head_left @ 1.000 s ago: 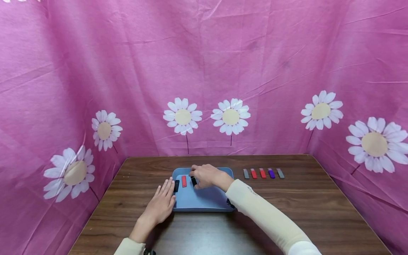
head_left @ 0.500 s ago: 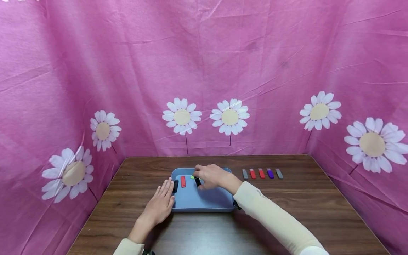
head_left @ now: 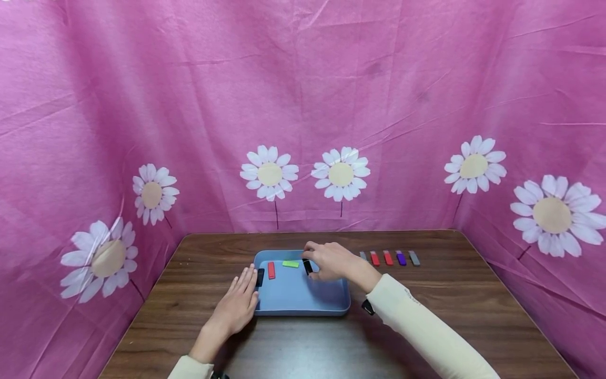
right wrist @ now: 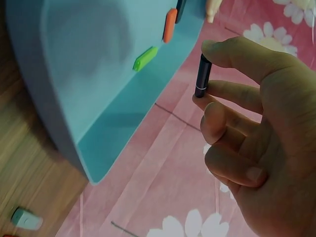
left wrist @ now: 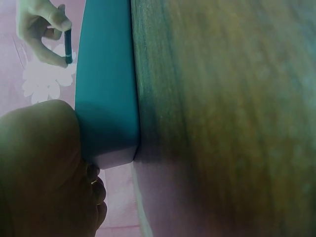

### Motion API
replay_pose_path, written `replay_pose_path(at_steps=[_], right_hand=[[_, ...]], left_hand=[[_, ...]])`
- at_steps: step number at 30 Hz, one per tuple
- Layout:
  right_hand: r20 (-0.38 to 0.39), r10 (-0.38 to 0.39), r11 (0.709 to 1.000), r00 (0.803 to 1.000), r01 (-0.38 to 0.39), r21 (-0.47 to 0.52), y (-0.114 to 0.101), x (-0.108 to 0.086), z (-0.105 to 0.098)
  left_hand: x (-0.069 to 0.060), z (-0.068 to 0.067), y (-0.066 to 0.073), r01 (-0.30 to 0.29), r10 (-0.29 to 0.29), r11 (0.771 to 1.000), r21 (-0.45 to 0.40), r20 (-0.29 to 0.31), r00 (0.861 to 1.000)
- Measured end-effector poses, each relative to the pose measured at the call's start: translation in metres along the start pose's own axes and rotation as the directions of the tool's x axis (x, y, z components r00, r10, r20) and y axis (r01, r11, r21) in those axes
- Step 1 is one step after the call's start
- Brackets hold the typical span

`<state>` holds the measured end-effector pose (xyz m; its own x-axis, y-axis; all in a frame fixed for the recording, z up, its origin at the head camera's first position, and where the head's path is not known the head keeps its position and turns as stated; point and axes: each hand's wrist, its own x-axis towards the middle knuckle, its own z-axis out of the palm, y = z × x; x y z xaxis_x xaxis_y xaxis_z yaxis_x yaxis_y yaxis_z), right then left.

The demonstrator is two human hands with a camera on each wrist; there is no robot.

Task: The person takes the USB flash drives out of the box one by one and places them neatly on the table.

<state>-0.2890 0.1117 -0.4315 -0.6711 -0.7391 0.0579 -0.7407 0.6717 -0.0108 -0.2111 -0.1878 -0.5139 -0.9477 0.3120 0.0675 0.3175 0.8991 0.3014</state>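
Since half a second ago, our right hand [head_left: 331,261] has moved away from our left, carrying a small black stick [right wrist: 202,76] pinched between thumb and fingertips over the blue tray [head_left: 303,297]. Our left hand [head_left: 232,305] lies with straight fingers against the tray's side. Between our hands, a second black stick [head_left: 260,277], a red stick [head_left: 271,270] and a green stick [head_left: 291,263] lie inside. Beyond our right hand stands a row of five sticks [head_left: 388,258]. Writing on our right sleeve [head_left: 416,321] is too small to read.
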Motion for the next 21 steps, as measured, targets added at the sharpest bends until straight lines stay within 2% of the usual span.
replay_pose_path(at_steps=[11,15,21], right_hand=[[-0.005,0.095,0.995,0.995,-0.095,0.029,0.020,-0.034,0.000],[-0.003,0.128,0.991,0.992,-0.128,0.039,0.026,-0.045,0.000],[-0.019,0.135,0.990,0.991,-0.134,0.042,0.035,-0.058,0.000]], left_hand=[[0.001,0.000,-0.002,0.013,-0.012,1.000,-0.005,0.026,1.000],[0.002,0.000,-0.003,-0.005,0.005,1.000,0.008,0.025,1.000],[0.003,0.000,-0.005,-0.038,0.037,0.999,0.015,0.018,0.999]])
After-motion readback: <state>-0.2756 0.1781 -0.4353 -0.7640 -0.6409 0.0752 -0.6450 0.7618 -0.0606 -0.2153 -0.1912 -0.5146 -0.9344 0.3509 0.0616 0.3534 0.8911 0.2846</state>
